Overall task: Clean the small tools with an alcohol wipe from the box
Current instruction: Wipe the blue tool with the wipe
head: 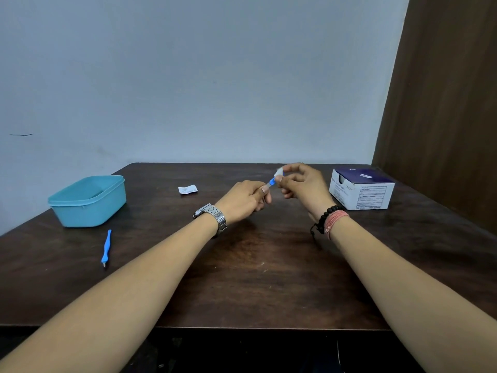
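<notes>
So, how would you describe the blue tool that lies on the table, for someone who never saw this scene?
Find the dark wooden table and, on its left side, the turquoise plastic container. Just in front of that container lies a slim blue tool, alone on the wood. Unlike the other blue tool, which the hands hold in the middle, nothing touches this one.

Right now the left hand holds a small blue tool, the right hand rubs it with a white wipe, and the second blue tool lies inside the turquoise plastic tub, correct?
Not quite. The head view shows the second blue tool lying on the dark wooden table in front of the turquoise plastic tub, not inside it. The rest holds: the left hand holds a small blue tool and the right hand rubs it with a white wipe.
</notes>
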`<action>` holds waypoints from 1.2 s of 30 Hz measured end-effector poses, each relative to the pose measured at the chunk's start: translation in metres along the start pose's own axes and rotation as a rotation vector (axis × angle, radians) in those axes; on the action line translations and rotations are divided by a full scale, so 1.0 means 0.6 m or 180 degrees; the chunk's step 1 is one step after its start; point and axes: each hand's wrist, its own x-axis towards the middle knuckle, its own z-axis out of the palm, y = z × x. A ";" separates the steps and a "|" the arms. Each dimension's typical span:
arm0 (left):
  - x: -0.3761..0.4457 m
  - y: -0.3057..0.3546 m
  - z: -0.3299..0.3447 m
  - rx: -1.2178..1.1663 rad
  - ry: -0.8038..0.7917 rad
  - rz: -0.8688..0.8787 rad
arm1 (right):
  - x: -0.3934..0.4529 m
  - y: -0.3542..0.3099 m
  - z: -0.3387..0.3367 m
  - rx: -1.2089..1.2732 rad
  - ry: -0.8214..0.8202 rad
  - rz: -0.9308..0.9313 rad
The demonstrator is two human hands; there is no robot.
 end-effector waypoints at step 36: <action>0.002 0.000 -0.005 -0.0019 0.0142 -0.0193 | 0.001 0.009 0.009 0.0114 -0.0205 -0.0053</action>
